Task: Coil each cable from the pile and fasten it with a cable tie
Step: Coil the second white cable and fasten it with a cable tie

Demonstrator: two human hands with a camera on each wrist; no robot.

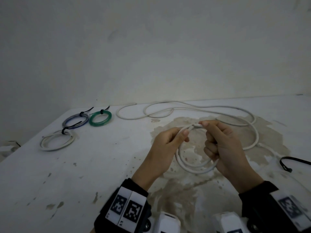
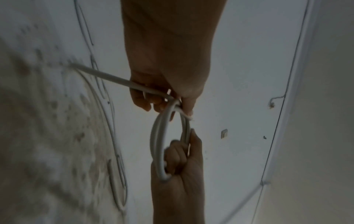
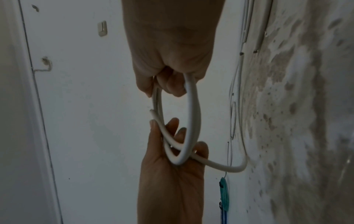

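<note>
Your left hand (image 1: 165,145) and right hand (image 1: 223,145) both grip the white cable's (image 1: 193,168) first loops above the table's stain (image 1: 193,121); loosen either grip and the stiff coil may spring open, since the long tail drags behind the stain.

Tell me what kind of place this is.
Probably a bare indoor work corner, not a proper workshop: a worn white table with stained, peeling paint against a plain wall, holding only tied cable coils and a loose white cable.

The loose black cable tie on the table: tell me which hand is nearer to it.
Right. The right hand is beside the cable tie; the left hand is farther away, beyond the white cable.
</note>
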